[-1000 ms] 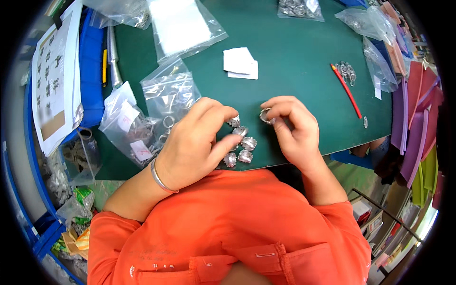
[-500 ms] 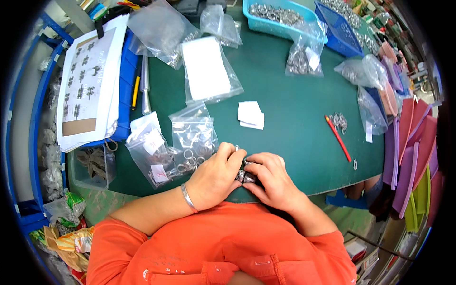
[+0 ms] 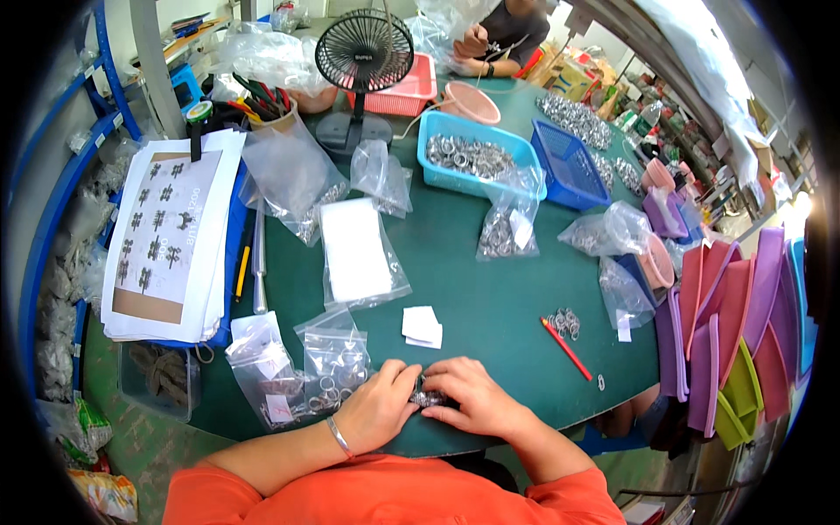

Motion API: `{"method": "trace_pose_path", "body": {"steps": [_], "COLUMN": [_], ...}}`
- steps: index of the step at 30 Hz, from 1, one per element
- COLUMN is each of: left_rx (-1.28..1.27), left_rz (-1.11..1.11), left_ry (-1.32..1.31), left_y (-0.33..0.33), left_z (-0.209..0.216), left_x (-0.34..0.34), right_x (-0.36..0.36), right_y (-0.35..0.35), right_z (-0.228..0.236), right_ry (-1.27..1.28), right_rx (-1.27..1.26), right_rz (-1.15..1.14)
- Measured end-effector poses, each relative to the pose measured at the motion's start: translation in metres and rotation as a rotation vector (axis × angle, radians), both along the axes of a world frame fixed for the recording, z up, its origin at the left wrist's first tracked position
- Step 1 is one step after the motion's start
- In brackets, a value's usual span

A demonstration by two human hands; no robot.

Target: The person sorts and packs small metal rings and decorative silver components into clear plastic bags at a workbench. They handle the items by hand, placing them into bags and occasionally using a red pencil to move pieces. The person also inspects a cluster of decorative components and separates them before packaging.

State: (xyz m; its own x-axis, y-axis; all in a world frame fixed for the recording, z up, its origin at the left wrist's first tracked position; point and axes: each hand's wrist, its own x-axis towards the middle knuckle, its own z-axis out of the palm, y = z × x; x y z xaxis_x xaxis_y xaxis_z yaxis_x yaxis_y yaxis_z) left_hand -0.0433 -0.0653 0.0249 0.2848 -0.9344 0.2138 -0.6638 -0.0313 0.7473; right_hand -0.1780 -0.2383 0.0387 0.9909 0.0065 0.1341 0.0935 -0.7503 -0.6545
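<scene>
At the near edge of the green table, my left hand (image 3: 380,408) and my right hand (image 3: 473,399) come together around a small cluster of shiny metal pieces (image 3: 427,398). The fingers of both hands are curled in and closed on it, covering much of it, so the exact kind of piece cannot be made out. Beside my left hand lie clear zip bags; one bag (image 3: 337,360) contains metal rings, another (image 3: 267,372) carries white labels. Just beyond my hands rest white paper slips (image 3: 422,326).
A red pen (image 3: 567,348) lies by a pile of rings (image 3: 564,323) on the right. Farther back stand a light-blue basket (image 3: 483,182) of rings, a dark-blue basket (image 3: 567,166) and a black fan (image 3: 363,66). Papers (image 3: 166,236) fill the left side. Another person's hand (image 3: 472,41) shows across the table.
The view has tilted up, bringing the fan and the other person into sight. Both my hands stay together around the metal pieces, with small shifts of the fingers.
</scene>
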Motion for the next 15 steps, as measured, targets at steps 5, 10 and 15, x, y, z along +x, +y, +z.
{"method": "trace_pose_path", "body": {"steps": [5,10,15], "left_rx": [-0.07,-0.107,-0.183], "left_rz": [0.023,0.062,0.058], "left_ry": [0.018,0.101,0.083], "left_y": [0.0,0.001,0.001], "left_z": [-0.002,0.003,0.001], "left_x": [0.0,-0.001,0.0], "right_x": [0.009,0.03,0.041], "right_y": [-0.007,-0.028,-0.038], "right_z": [0.01,0.031,0.047], "right_ry": [-0.013,-0.184,-0.216], "right_rx": [0.024,0.066,0.099], "right_rz": [0.01,-0.168,-0.198]}}
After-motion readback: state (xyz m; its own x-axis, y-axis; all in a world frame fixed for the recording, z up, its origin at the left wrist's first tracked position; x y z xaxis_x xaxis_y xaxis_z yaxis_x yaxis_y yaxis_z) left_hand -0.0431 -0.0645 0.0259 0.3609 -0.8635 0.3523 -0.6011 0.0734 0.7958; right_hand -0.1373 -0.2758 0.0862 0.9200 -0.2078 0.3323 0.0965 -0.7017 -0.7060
